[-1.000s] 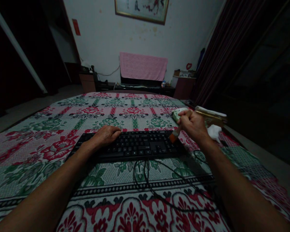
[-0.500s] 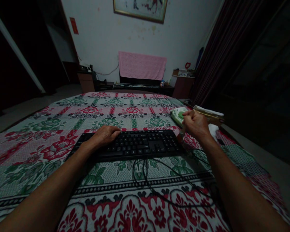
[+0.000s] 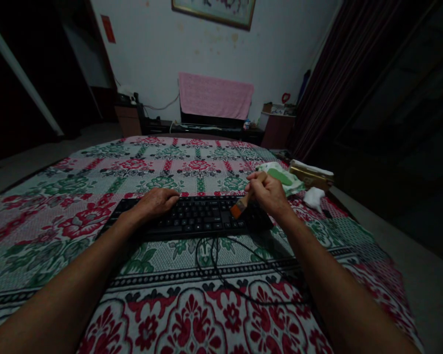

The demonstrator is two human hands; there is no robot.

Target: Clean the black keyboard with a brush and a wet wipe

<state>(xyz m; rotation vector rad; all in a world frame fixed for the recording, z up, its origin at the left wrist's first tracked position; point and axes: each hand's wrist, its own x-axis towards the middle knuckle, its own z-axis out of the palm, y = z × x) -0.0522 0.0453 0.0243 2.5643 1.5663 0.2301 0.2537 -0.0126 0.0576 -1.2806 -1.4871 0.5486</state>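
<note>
A black computer keyboard (image 3: 195,216) lies on the patterned tablecloth (image 3: 192,295) in front of me. My left hand (image 3: 157,202) is closed on its left part, bent over the far edge with the thumb toward the right; some fingertips are hidden. Pinched in my right hand (image 3: 268,191) is a flat paintbrush (image 3: 245,200) with a wooden handle and orange-brown bristles. Its tilted bristles are at the keys between the main block and the number pad. A black cable (image 3: 225,280) loops on the cloth in front of the keyboard.
Beyond my right hand lies a green and white wipes pack (image 3: 280,174). A gold tissue box (image 3: 312,174) and a crumpled white tissue (image 3: 313,198) are near the table's right edge. A pink cloth (image 3: 216,96) hangs over a screen by the far wall.
My right hand has moved left with the paintbrush, from beside the keyboard's right end to over the keys. My left hand stays on the keyboard. The view has shifted slightly.
</note>
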